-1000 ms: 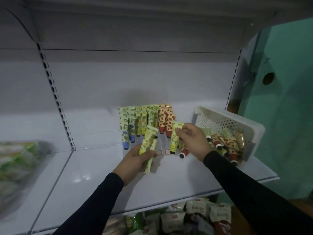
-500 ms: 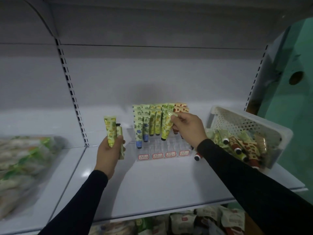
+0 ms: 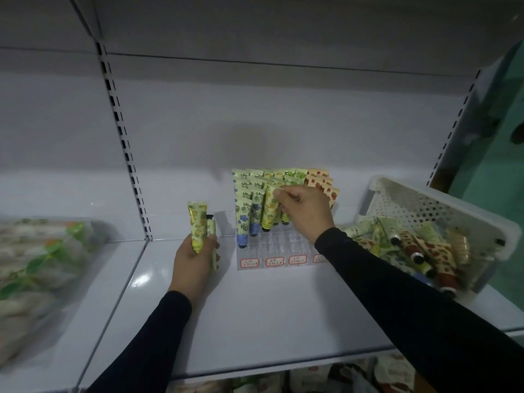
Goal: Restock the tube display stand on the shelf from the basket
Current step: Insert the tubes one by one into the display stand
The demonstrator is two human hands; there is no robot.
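Hard to make out: print on the small red-bordered labels [image 3: 274,261] along the near edge of the clear display stand [image 3: 283,245], too small to read; bagged goods [image 3: 37,268] at far left blurred; packets on the lower shelf cut off by the bottom edge. Hidden too: right side of the stand behind the right hand [image 3: 306,212] and its dark sleeve, and the lower ends of the rear tubes behind the front rows. Right hand's fingers curled, thumb and forefinger pinching the flat crimped top of a yellow-green tube [image 3: 269,207] at the stand's second column, cap down, long axis upright with a slight lean. Left hand [image 3: 192,259], left of the stand just above the white shelf [image 3: 255,307], fingers wrapped round two tubes: a yellow tube [image 3: 197,226] upright with crimped end up, and a slimmer pale tube [image 3: 210,231] beside it with black cap up. Stand far-centre on the shelf, tubes in rows with caps down: blue-capped at left, green in the middle, orange-patterned at right. White perforated basket [image 3: 425,205] at right, tilted, holding loose tubes lying every way.
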